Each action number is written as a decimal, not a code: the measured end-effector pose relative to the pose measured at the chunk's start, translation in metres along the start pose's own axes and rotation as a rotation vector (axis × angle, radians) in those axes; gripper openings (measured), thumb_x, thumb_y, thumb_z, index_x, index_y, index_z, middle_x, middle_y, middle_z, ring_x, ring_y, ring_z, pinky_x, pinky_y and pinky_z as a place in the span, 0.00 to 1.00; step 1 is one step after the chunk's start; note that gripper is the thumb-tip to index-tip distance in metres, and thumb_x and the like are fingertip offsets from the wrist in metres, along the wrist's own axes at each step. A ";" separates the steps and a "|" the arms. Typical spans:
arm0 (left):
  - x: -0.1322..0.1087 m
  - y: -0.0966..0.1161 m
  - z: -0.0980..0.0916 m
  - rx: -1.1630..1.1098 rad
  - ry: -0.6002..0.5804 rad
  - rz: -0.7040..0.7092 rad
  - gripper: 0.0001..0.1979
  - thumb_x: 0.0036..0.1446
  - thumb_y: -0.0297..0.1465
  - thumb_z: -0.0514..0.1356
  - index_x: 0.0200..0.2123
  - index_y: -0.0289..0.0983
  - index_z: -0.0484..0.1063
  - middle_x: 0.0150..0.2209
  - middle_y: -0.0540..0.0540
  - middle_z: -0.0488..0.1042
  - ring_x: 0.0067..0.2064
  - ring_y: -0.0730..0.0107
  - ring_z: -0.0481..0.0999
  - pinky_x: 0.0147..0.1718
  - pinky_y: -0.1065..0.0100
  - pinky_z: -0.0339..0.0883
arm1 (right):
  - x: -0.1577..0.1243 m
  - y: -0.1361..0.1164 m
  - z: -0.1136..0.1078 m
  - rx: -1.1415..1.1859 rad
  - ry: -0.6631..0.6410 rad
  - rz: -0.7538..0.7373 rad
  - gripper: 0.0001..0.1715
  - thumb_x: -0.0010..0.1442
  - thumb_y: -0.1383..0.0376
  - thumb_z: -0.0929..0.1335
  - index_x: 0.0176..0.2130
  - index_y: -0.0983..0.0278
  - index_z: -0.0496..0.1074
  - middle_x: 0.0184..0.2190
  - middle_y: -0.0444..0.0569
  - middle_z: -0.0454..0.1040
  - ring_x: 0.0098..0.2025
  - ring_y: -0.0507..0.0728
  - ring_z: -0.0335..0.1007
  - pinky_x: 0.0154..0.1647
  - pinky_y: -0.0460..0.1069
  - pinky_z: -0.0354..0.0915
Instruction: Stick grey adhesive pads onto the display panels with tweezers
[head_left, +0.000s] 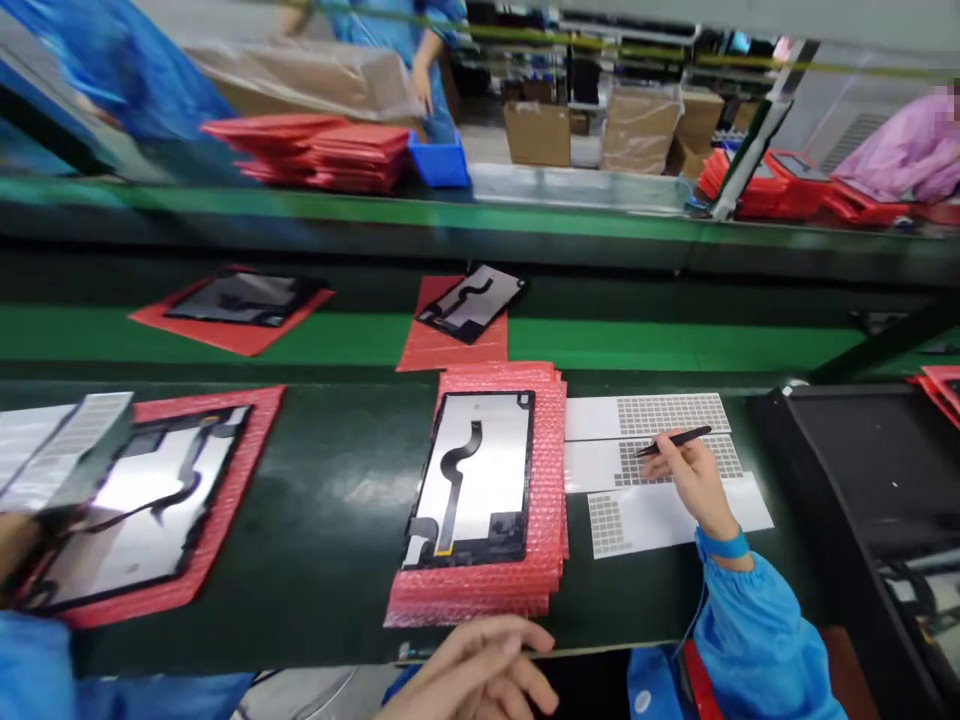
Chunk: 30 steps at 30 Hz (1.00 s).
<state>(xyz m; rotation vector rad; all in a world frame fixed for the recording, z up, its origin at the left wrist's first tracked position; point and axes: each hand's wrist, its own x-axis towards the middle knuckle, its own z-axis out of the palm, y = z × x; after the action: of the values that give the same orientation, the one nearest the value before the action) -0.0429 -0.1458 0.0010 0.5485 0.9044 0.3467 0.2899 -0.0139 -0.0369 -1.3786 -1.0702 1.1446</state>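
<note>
A tablet panel (pixel 472 480) lies back side up, with a black flex cable, on a stack of red bubble wrap (pixel 551 500) straight ahead of me. To its right lie white sheets of small grey stickers (pixel 675 415). My right hand (pixel 694 480) is closed on black tweezers (pixel 675 440), whose tip rests over the middle sheet. My left hand (pixel 480 670) hovers at the near table edge below the panel, fingers loosely apart and holding nothing.
Another panel on red wrap (pixel 142 500) lies at the left, where a co-worker's hand (pixel 15 550) holds a sticker sheet. Two more panels (pixel 469 300) (pixel 240 297) ride the green conveyor (pixel 337 340). A black tray (pixel 862 450) sits at right. Red stacks (pixel 322 150) line the far bench.
</note>
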 end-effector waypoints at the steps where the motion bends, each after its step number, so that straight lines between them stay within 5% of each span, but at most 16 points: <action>1: -0.001 0.005 0.003 0.201 -0.007 0.070 0.25 0.69 0.52 0.58 0.55 0.39 0.77 0.45 0.37 0.85 0.41 0.59 0.86 0.42 0.64 0.77 | -0.011 0.003 -0.003 -0.027 -0.035 0.030 0.28 0.63 0.42 0.74 0.43 0.64 0.74 0.28 0.51 0.83 0.26 0.59 0.82 0.27 0.50 0.78; 5: 0.029 0.030 0.025 1.037 -0.031 0.449 0.24 0.70 0.41 0.59 0.66 0.43 0.72 0.66 0.39 0.74 0.68 0.51 0.72 0.69 0.52 0.63 | -0.050 0.013 -0.003 -0.111 -0.137 0.097 0.24 0.67 0.45 0.73 0.42 0.64 0.74 0.27 0.50 0.82 0.26 0.58 0.82 0.26 0.49 0.77; 8: 0.067 0.036 0.041 1.329 -0.115 0.611 0.31 0.68 0.38 0.61 0.71 0.36 0.66 0.75 0.34 0.57 0.77 0.42 0.55 0.75 0.45 0.49 | -0.063 0.013 0.000 -0.178 -0.125 0.094 0.23 0.68 0.46 0.72 0.42 0.63 0.75 0.28 0.49 0.82 0.27 0.58 0.82 0.28 0.50 0.78; 12: 0.101 0.037 0.045 1.346 -0.046 0.654 0.38 0.63 0.42 0.67 0.72 0.34 0.64 0.77 0.30 0.48 0.78 0.35 0.45 0.75 0.39 0.40 | -0.053 0.008 0.001 -0.219 -0.048 0.008 0.23 0.69 0.45 0.71 0.43 0.63 0.75 0.30 0.50 0.83 0.29 0.59 0.83 0.31 0.52 0.80; 17: 0.121 0.060 0.033 1.369 0.019 0.638 0.41 0.63 0.46 0.66 0.72 0.29 0.63 0.76 0.24 0.48 0.78 0.29 0.44 0.74 0.35 0.36 | -0.018 0.008 0.003 -0.307 -0.084 -0.047 0.25 0.69 0.43 0.70 0.45 0.62 0.74 0.29 0.48 0.83 0.29 0.59 0.83 0.33 0.53 0.80; 22: 0.129 0.068 0.029 1.472 0.000 0.567 0.39 0.65 0.46 0.63 0.71 0.28 0.63 0.76 0.24 0.49 0.77 0.29 0.47 0.73 0.36 0.38 | -0.003 0.015 0.007 -0.316 -0.138 0.027 0.27 0.67 0.41 0.70 0.43 0.63 0.74 0.28 0.49 0.82 0.28 0.60 0.83 0.31 0.52 0.79; 30: 0.130 0.063 0.023 1.281 0.007 0.634 0.38 0.60 0.44 0.68 0.69 0.35 0.67 0.76 0.29 0.52 0.77 0.31 0.49 0.74 0.36 0.39 | -0.003 0.014 0.006 -0.328 -0.139 0.098 0.29 0.66 0.40 0.71 0.43 0.63 0.74 0.28 0.49 0.83 0.28 0.59 0.83 0.31 0.51 0.79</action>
<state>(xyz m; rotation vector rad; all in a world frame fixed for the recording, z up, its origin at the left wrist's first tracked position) 0.0479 -0.0363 -0.0345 2.0364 0.8645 0.2984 0.2835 -0.0174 -0.0504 -1.6386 -1.3478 1.1867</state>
